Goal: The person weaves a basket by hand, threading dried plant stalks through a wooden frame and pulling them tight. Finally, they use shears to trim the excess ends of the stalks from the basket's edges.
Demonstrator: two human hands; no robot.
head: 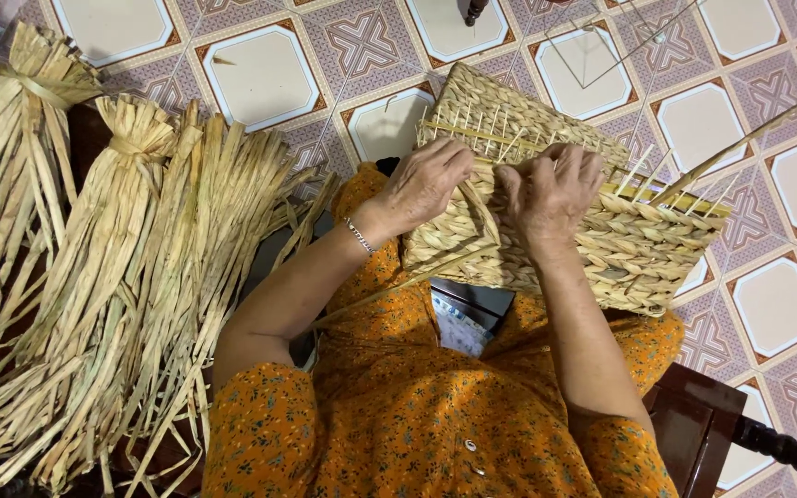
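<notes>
Basket [620, 249] woven dry straw, rough matt; floor tiles [260, 74] glossy ceramic.

Patterned floor tiles [265, 74] — white octagons framed in brown, mauve star motifs between. Dark turned-wood chair frame [707, 429] at lower right — even daylight.

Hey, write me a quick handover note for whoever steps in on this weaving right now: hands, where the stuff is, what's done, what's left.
Left hand: fingers curled in a grip on the top edge of the woven basket, pinching a strand.
Right hand: beside it on the same edge, fingers bent over the weave.
Basket: resting on the lap, tilted, over the tiled floor. Thin upright spokes stick out along the rim.
Done: the basket's body is braided up to that rim.
Left: the spokes at the rim remain loose and unwoven.
Supply: tied bundles of dried straw lie to the person's left.
</notes>
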